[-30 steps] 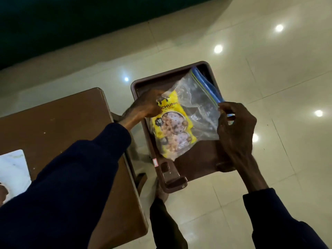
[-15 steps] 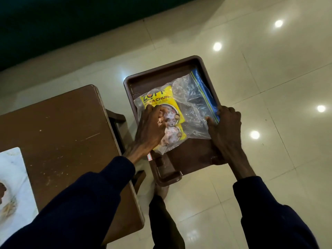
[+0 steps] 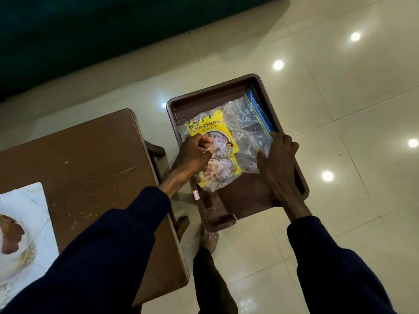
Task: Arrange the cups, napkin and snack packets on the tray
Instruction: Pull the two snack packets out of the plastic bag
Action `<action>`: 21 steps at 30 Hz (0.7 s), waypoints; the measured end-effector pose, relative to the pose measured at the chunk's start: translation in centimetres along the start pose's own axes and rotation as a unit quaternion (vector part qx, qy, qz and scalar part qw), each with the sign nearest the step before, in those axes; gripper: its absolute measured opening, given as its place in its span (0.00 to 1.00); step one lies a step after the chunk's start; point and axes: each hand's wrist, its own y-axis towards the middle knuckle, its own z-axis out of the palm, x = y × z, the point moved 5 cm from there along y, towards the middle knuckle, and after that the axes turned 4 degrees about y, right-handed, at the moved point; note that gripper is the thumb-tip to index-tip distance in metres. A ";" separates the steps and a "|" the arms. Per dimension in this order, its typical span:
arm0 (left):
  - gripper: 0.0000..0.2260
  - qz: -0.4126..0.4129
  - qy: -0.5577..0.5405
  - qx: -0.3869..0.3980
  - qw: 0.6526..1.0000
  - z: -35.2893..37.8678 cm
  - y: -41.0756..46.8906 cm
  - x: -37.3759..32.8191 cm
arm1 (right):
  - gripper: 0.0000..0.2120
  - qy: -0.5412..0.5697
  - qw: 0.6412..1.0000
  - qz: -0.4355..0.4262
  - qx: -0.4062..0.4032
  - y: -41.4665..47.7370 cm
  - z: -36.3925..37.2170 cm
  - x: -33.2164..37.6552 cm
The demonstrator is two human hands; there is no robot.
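A brown plastic tray [image 3: 244,196] sits to the right of the table, above the tiled floor. A clear zip bag [image 3: 247,123] with a blue seal strip lies in it, and inside the bag is a yellow snack packet [image 3: 210,126]. My left hand [image 3: 192,155] rests on the packet with its fingers curled, pinching the bag's plastic. My right hand [image 3: 278,162] grips the tray's right rim, its thumb lying over the bag's near right corner. No cups are in view.
A scratched brown wooden table [image 3: 79,159] stands on the left. A white sheet [image 3: 22,223] with a brown shape on it lies at its near left edge. My bare foot [image 3: 208,239] is below the tray. A dark green surface [image 3: 90,30] runs along the back.
The bag with the packet has come down from mid-air to lie flat in the tray. My right hand has slid from the bag's edge onto the tray's rim.
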 end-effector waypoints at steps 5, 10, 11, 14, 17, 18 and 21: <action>0.21 0.026 0.005 -0.013 1.000 -0.2 -0.7 1.3 | 0.26 0.008 1.000 0.011 0.018 0.6 1.2 -0.1; 0.20 0.047 -0.018 -0.009 0.999 -0.5 -1.4 1.3 | 0.04 0.073 0.997 -0.023 -0.011 1.0 0.7 1.2; 0.19 0.047 -0.027 -0.004 0.998 -0.5 -1.5 1.3 | 0.02 0.081 0.996 -0.035 -0.016 1.0 0.6 1.7; 0.18 0.028 -0.068 0.018 0.997 -1.0 -2.3 1.4 | 0.03 0.125 0.989 -0.073 -0.036 0.1 0.3 3.2; 0.18 0.015 -0.090 0.039 0.995 -1.5 -3.1 1.2 | 0.06 0.174 0.979 -0.088 -0.051 -1.3 -0.3 4.4; 0.17 0.009 -0.103 0.042 0.994 -1.6 -3.4 1.0 | 0.07 0.194 0.976 -0.085 -0.042 -1.7 -0.5 4.7; 0.15 0.011 -0.146 0.011 0.989 -2.2 -4.6 -0.1 | 0.07 0.222 0.970 -0.100 -0.013 -2.6 -0.9 6.1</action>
